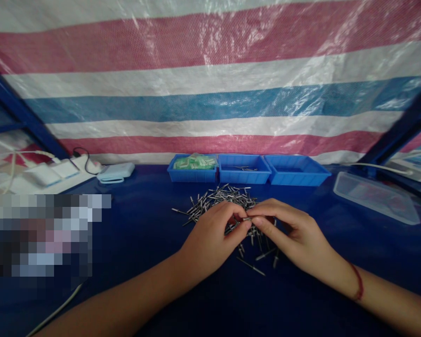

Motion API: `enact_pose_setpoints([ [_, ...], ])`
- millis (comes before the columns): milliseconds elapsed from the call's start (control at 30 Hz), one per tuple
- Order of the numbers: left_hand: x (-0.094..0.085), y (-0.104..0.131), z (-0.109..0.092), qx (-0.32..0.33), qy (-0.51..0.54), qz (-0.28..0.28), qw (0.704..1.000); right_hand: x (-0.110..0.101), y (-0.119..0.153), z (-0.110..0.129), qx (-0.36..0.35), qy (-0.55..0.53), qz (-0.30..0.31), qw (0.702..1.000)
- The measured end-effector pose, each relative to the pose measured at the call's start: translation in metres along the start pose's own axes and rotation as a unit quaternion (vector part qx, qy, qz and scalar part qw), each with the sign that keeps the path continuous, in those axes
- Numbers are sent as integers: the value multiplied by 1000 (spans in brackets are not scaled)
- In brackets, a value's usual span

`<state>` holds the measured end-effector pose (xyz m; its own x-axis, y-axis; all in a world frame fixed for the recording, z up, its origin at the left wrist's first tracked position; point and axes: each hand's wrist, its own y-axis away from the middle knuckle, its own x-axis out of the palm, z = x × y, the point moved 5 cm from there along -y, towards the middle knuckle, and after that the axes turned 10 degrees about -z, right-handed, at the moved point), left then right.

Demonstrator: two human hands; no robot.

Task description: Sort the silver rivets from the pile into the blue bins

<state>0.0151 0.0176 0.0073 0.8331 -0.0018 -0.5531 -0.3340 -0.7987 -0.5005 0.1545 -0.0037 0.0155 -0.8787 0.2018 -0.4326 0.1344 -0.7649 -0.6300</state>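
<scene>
A pile of thin metal rivets [205,202] lies on the dark blue table [136,234], partly hidden by both hands. Over the pile, my left hand [215,234] pinches a small metal rivet [246,218] between thumb and forefinger. My right hand [291,231] meets it from the right, its thumb and forefinger closed at the rivet's other end. Fingertips cover most of that piece. A few loose rivets lie nearer the front, below the hands.
Three blue bins stand behind the pile: one with green packets [195,162], one with a few rivets [244,177], one at right [296,178]. A clear plastic lid [377,199] lies right; a power strip [61,173] and light-blue case [115,172] lie left.
</scene>
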Motion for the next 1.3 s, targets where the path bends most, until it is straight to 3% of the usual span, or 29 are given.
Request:
enact_pose_setpoints([
  [133, -4, -1, 2, 16, 9, -29, 999, 0, -1, -5, 14, 27, -2, 1000],
  [367, -9, -1, -1, 18, 13, -27, 999, 1, -2, -3, 2, 45, 43, 998],
  [467, -13, -2, -1, 13, 25, -38, 999, -12, -18, -7, -37, 111, -8, 993],
  [600, -15, -5, 3, 17, 9, -35, 999, -34, -56, -30, -57, 257, -122, 957],
  [767, -15, -8, 8, 85, -79, -9, 993, -30, -85, -59, -114, 408, -71, 903],
  [1100, -6, -3, 13, 148, -182, 53, 971, -18, -18, -51, -152, 309, -8, 939],
  [1300, -2, -2, 16, 144, -179, 56, 972, -22, -13, -67, -65, 259, -39, 963],
])
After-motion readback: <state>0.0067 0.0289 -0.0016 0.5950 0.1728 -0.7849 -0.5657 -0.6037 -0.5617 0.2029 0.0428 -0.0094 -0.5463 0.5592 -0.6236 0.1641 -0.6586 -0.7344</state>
